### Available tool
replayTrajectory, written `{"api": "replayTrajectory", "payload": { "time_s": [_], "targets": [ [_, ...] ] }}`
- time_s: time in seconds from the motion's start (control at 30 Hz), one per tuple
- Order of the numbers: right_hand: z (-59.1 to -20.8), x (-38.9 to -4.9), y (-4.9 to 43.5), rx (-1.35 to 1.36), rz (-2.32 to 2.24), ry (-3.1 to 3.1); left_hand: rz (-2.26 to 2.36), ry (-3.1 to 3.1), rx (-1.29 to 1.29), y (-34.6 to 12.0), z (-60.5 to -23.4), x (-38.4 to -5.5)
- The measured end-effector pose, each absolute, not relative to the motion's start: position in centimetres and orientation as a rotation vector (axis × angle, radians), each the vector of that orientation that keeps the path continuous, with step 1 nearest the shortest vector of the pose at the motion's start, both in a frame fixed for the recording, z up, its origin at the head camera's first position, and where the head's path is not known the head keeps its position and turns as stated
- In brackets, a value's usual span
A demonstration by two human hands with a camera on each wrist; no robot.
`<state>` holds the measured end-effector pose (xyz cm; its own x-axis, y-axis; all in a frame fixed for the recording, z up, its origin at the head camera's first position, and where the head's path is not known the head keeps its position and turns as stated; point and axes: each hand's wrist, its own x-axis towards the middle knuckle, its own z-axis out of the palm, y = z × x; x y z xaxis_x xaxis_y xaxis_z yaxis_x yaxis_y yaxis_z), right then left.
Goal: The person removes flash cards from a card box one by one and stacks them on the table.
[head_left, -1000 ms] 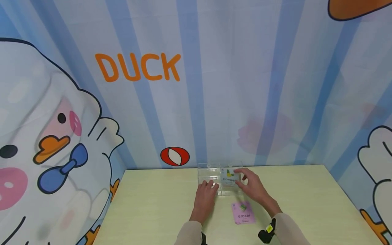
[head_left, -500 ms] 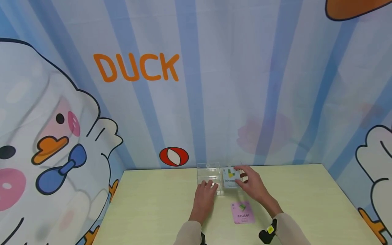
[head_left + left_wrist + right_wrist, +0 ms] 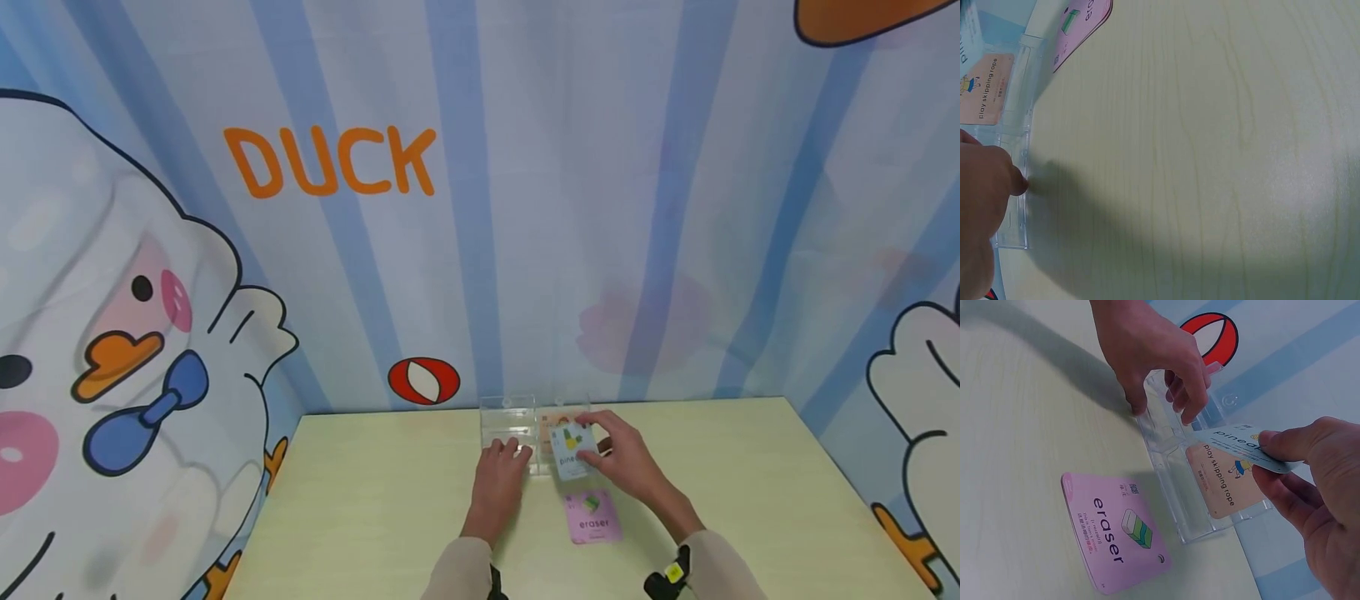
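A clear plastic two-compartment card box (image 3: 508, 414) stands at the back of the table. My left hand (image 3: 500, 483) holds its left half, thumb at the front edge and fingers bent over the compartment. My right hand (image 3: 630, 458) pinches a light blue pineapple card (image 3: 572, 454) between thumb and fingers, tilted above the right compartment. Under it, an orange play skipping rope card (image 3: 1222, 481) lies in that compartment. A pink stack of cards with an eraser card (image 3: 592, 518) on top lies on the table in front of the box.
The pale wooden table (image 3: 375, 500) ends at a blue striped curtain (image 3: 540, 208) with duck drawings, close behind the box. Both forearms reach in from the front edge.
My right hand has lifted the pineapple card out of the right compartment and drawn it forward, uncovering the orange card. My left hand stays on the box.
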<state>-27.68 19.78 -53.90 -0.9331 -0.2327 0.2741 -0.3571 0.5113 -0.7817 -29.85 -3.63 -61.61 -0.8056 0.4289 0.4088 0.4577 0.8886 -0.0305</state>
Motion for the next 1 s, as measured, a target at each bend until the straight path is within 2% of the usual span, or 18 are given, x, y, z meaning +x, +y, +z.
{"api": "replayTrajectory", "payload": {
  "time_s": [0.57, 1.0],
  "targets": [
    [-56.6, -25.6, 21.2, 0.237, 1.521, -2.768, -0.095, -2.685, -0.629, -3.5, -61.4, -29.8],
    [-59.2, -24.6, 21.6, 0.152, 1.605, -2.78, -0.082, -2.693, -0.617, -3.4, -61.6, -29.7]
  ]
}}
